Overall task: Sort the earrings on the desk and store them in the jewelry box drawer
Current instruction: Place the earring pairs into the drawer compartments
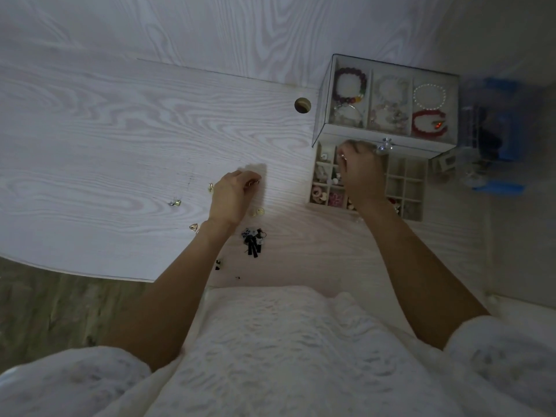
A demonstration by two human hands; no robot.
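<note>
Two hands at work, seen from the head camera. My left hand (233, 195) rests on the desk (120, 139) with fingers curled, and a small gold glint at the fingertips suggests it pinches an earring (252, 183); the glint is too small to be sure of its form. My right hand (359, 170) hovers over the open drawer (404, 188) of the jewelry box (388, 97), fingers bunched toward the far-left cells, with a small ring-like piece showing at the fingertips; whether it grips that piece or is letting go I cannot tell. Loose earrings lie around the left hand: a gold one (211, 188) just beside the knuckles, a pair (175, 202) farther left, another (194, 227) by the wrist, a round one (258, 211) near the palm, and a dark cluster (253, 240) toward my body with two dark bits beyond it. The drawer's left cells already hold pieces; the right cells look bare. I judge the step to be placing one earring while the other hand readies its mate. To do it well, I would lower the right fingertips into a single cell before releasing, keep matched pairs in one cell, and lift the left-hand piece clear without sweeping its neighbours. The dim light makes small studs easy to miss.
</note>
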